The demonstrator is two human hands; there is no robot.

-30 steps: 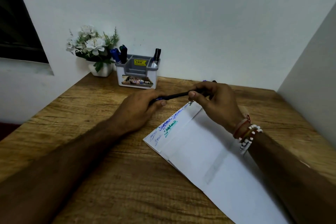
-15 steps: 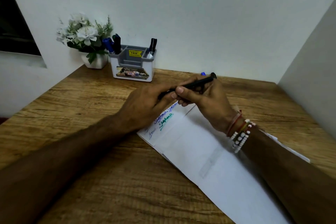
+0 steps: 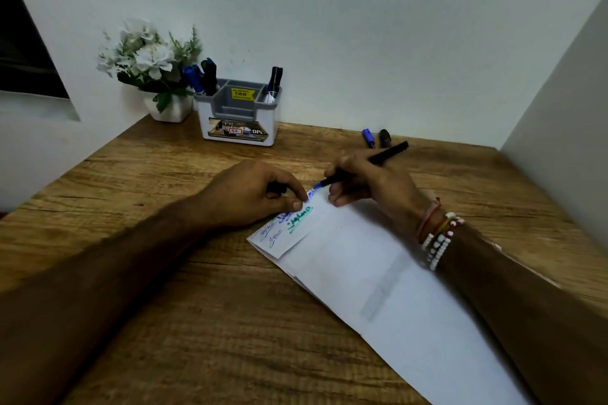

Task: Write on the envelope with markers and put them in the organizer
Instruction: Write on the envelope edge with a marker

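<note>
Marker (image 3: 362, 168) in right hand (image 3: 371, 186), tip touching envelope (image 3: 378, 279).

I see the right hand (image 3: 371, 184) gripping a black marker (image 3: 365, 165), blue tip on the flap end of the white envelope (image 3: 378, 276), which lies diagonally across the wooden tabletop (image 3: 138, 181) toward its near right edge. Blue and green writing marks the flap. The left hand (image 3: 253, 194) presses the flap's edge, curled around a small dark piece, likely the cap. Grey-and-white organizer (image 3: 238, 118) stands at the far edge with markers upright in its left and right compartments; a flower pot (image 3: 154, 76) beside it. Two markers (image 3: 376, 138) lie near the far edge behind the right hand.
</note>
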